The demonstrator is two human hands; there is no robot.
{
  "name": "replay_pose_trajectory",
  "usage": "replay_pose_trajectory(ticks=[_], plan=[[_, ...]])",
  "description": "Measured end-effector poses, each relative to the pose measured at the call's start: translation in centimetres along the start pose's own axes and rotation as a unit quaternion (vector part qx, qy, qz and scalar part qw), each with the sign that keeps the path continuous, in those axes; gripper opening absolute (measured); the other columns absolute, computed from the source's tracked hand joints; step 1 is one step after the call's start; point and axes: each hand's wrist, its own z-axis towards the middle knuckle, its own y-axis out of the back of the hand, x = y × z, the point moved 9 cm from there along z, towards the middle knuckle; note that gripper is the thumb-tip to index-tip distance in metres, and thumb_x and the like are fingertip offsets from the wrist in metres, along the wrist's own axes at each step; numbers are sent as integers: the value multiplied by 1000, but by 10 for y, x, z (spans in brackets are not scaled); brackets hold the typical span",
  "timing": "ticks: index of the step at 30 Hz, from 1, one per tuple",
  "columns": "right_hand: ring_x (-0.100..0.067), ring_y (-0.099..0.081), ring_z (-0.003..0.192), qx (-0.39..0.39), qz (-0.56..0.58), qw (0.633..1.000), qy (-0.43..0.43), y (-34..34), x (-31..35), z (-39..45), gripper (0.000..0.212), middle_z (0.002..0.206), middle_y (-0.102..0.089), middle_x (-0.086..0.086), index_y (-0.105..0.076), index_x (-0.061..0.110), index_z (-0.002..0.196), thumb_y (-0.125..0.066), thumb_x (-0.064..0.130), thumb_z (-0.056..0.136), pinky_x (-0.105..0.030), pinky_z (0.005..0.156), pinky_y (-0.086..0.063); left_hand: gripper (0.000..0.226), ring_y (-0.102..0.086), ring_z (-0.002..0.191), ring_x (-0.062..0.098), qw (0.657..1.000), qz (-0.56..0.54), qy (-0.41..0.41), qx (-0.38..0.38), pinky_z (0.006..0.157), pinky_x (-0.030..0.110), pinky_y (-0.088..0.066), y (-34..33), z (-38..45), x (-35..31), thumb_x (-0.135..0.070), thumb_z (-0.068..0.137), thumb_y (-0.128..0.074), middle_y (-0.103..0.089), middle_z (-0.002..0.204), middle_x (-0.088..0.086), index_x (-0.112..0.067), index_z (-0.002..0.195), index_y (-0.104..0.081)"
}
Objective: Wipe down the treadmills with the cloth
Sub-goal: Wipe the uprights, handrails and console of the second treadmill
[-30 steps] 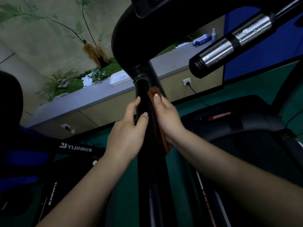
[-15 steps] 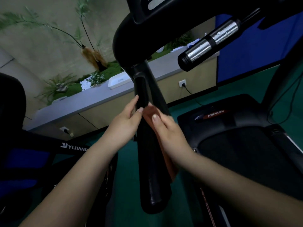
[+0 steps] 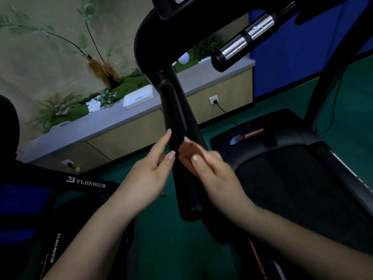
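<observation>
I see the reddish-brown cloth (image 3: 186, 153) pressed against the black handrail post (image 3: 182, 158) of the treadmill, held there under my right hand (image 3: 217, 178). That grip is narrow: the fingers curl round the cloth and the post from the right, the thumb lying on the near face; the hand is blurred, so I cannot tell how much of the cloth it covers. A darker fold of it seems to hang below the wrist, though I can't be sure. My left hand (image 3: 150, 176) meets the same post from the other side, just beside the right grip, its fingers nearly straight, the forefinger along the post's left edge and the thumb tip touching its face, holding nothing.

Right of the grips, beyond the post, one motor cover (image 3: 262, 138) carries a red label reading "JOHNSON", with the dark running belt (image 3: 302, 188) below it. Left of the grips, a second machine (image 3: 86, 183) shows white lettering "YIJIAN" twice, once across a bar and once running down a lower part.

Above the grips, one chromed handle (image 3: 244, 41) points down at me. Behind stands a grey counter (image 3: 96, 122) with one white tray (image 3: 138, 98), plants (image 3: 60, 110) and two wall sockets (image 3: 213, 100), each with a plug in.
</observation>
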Motion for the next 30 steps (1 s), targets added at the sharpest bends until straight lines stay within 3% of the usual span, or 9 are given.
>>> replay_pose_trajectory(ticks=[6,9,13,16,19,22,24,27,30], plan=[[-4,-57,111,-30,-17,999,-1,2,3,4,36,115,-63,-2,-57,46,124,-46,44,89,-19,102,-39,47,-57,52,16,1000,-24,-9,-8,44,10,-39,-2,-4,1,-43,98,-36,-61,64,3,-64,137,-19],[-6,-56,116,-21,12,999,-28,-1,0,27,36,124,-61,-1,-59,35,128,-48,42,95,-34,107,-42,47,-57,51,4,999,-29,-19,-5,43,9,-39,-4,-6,3,-44,98,-37,-61,76,4,-62,138,-20],[-6,-59,113,-19,6,999,-28,2,5,-20,37,124,-60,-3,-60,40,125,-49,45,91,-34,101,-47,50,-63,64,7,999,-41,-34,11,48,11,-44,-4,-19,8,-42,96,-42,-58,131,3,-62,137,-22],[-8,-61,107,-39,6,999,-1,7,17,-59,39,115,-62,-7,-65,31,121,-52,44,87,-23,93,-49,50,-56,48,8,998,-42,-38,11,47,10,-43,-5,-28,12,-41,96,-44,-62,122,12,-64,136,-23],[0,-57,93,-40,-53,998,16,2,35,-48,24,101,-57,-7,-70,32,109,-61,35,87,-6,78,-42,49,-54,47,8,997,-54,-48,4,47,11,-43,-5,-28,13,-37,97,-44,-66,110,5,-61,136,-27],[8,-50,81,-24,-83,996,20,-7,47,-29,15,98,-50,-9,-71,33,97,-69,25,84,-2,66,-40,46,-54,46,10,996,-71,-52,3,47,14,-44,-3,-24,12,-32,98,-43,-66,97,4,-59,135,-33],[4,-51,86,-48,-100,993,39,-4,49,-38,16,99,-51,-10,-71,36,96,-71,27,83,-4,74,-39,45,-55,45,11,996,-69,-54,6,48,15,-45,-3,-23,12,-34,98,-42,-65,95,-4,-59,135,-33],[-4,-51,90,-106,-111,984,96,1,49,-72,23,94,-48,-8,-69,37,102,-68,33,80,-7,82,-38,46,-54,45,13,996,-62,-64,4,48,15,-44,-3,-25,13,-34,98,-43,-61,79,10,-56,137,-32],[-2,-48,88,-158,-116,974,114,0,47,-84,28,92,-46,-9,-68,33,105,-65,35,77,-7,83,-37,47,-55,45,13,997,-55,-62,7,48,12,-42,-3,-25,14,-34,99,-43,-61,76,5,-54,139,-31]])
